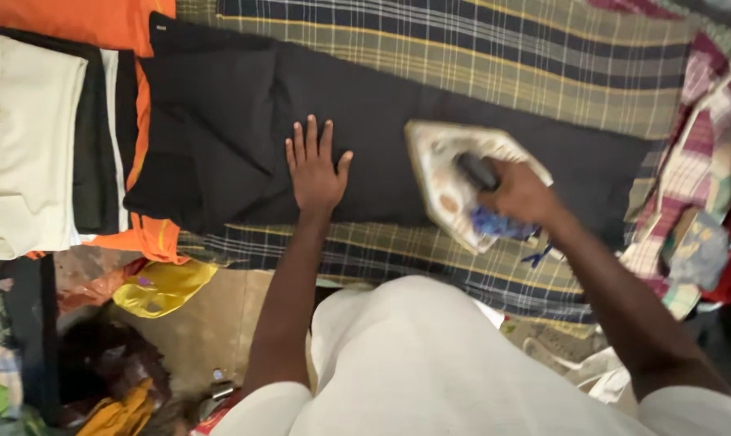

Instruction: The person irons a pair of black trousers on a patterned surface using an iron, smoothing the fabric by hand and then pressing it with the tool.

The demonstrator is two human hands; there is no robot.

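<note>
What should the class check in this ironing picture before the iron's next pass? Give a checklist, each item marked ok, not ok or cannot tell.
1. Right hand grips the iron by its handle: ok.
2. Left hand lies flat on the black garment, apart from the iron: ok.
3. Garment lies on the plaid cloth: ok.
4. Garment free of folds near the left hand: not ok.
5. Iron hot: cannot tell.

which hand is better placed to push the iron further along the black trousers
Right. The right hand already grips the iron handle on the black trousers, while the left hand lies flat, pinning the cloth.
</note>
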